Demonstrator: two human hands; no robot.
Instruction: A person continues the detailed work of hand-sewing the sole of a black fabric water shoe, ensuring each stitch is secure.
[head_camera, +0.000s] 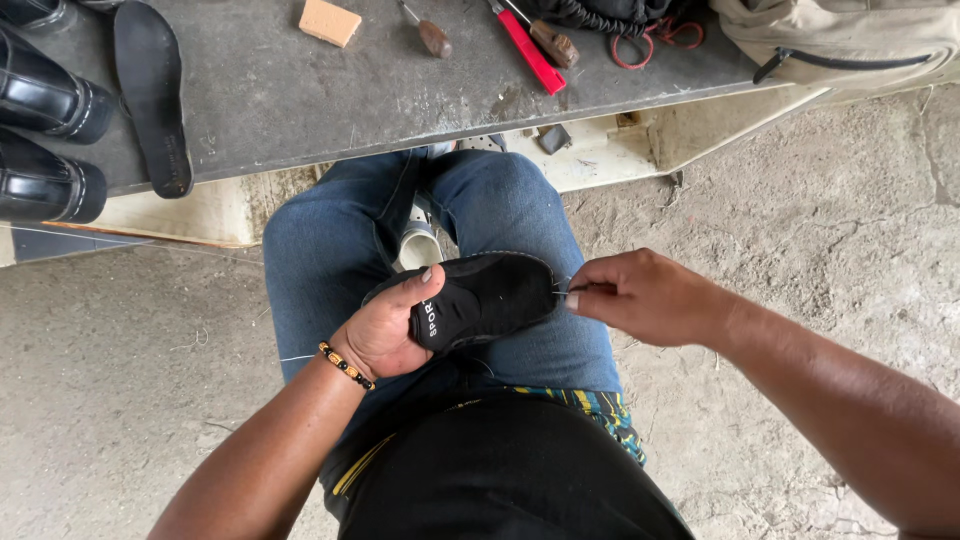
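i can hardly see the needle, but my right hand (640, 297) pinches it at the shoe (480, 295), which my left hand (385, 330) grips on my lap.

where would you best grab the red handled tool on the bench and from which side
Probably by the red handle, around its middle. It lies flat on the grey bench, slanting toward the near edge, with bare bench on its left. Come from above and that left side; the wooden-handled tool lies close on its right.
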